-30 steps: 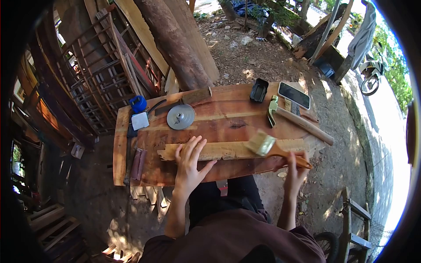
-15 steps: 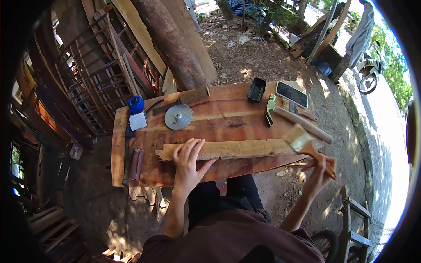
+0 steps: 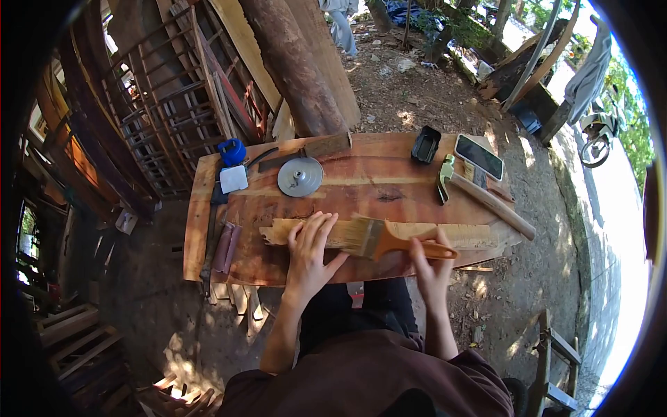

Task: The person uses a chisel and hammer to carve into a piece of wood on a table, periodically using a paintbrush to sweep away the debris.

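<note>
A long, pale wooden strip lies across the near part of the wooden table. My left hand rests flat over its left portion, fingers stretched out and thumb apart. In my right hand is a wide paintbrush, gripped by its orange-brown handle. Its bristles point left and lie over the strip, close beside my left fingers. The strip's left end is ragged.
Along the table's back are a metal disc, a blue tape measure, a black tray and a phone. A hammer lies at right. Rolled sandpaper sits at left. A tree trunk leans behind.
My right hand has swept the paintbrush leftward from the strip's right end to near my left hand. The left hand stays on the strip. The whole view has shifted slightly.
</note>
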{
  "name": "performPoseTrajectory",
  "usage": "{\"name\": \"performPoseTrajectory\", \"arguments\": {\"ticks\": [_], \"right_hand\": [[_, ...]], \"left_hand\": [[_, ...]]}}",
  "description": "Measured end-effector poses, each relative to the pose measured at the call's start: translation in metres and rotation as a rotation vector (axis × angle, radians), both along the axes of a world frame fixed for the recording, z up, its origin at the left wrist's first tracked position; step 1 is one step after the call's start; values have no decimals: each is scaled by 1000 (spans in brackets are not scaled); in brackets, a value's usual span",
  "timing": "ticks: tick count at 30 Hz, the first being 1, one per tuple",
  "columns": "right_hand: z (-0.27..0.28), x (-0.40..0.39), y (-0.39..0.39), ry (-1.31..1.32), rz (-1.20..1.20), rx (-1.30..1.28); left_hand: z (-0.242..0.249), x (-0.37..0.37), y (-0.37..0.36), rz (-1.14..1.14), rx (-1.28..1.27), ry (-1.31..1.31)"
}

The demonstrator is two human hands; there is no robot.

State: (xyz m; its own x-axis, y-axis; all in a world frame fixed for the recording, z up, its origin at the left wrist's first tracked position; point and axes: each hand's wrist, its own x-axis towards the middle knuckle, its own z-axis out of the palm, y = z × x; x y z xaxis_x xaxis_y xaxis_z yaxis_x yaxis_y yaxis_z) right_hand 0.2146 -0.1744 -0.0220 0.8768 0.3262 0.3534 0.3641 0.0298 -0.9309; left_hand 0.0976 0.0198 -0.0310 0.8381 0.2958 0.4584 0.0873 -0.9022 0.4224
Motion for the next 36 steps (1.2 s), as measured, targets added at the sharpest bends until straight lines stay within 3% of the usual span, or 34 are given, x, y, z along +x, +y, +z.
{"name": "performPoseTrajectory", "arguments": {"ticks": [1, 2, 6, 11, 13, 15, 17, 19, 21, 22, 23, 25, 26, 27, 31, 32, 36], "right_hand": [[2, 4, -20, 220, 16, 79], [5, 9, -40, 255, -21, 115], [18, 28, -111, 1, -348, 39], [15, 36, -187, -102, -686, 20], [6, 41, -212, -277, -877, -109], [17, 33, -192, -316, -879, -65], [26, 20, -159, -185, -701, 130], [19, 13, -117, -150, -545, 164], [20, -12, -65, 106, -307, 205], [-13, -12, -58, -67, -149, 72], [10, -29, -29, 115, 178, 303], [4, -36, 2, -83, 285, 69], [13, -37, 13, -183, 295, -12], [17, -40, 18, -71, 282, -1], [11, -15, -8, -136, 98, -30], [5, -10, -25, 50, 66, 82], [4, 25, -107, -72, -336, 94]], "left_hand": [[-1, 1, 0, 5, -10, -1], [-1, 1, -1, 6, -11, -21], [-2, 2, 0, 10, 10, -31], [1, 2, 0, 7, 42, 11], [2, -1, 4, 0, 59, 29], [2, -3, 14, -63, 67, 9], [18, -5, 19, 8, 146, 8], [18, -6, 31, -47, 176, 92], [20, -1, 39, -93, 220, 59], [20, 2, 43, -137, 264, 23], [20, 6, 49, -146, 261, 18], [20, 14, 59, -203, 249, 40], [24, 19, 60, -208, 235, 9], [23, 21, 62, -214, 237, 6], [21, 29, 65, -183, 173, -3], [21, 31, 65, -184, 166, -35], [23, 33, 68, -170, 187, 32]]}}
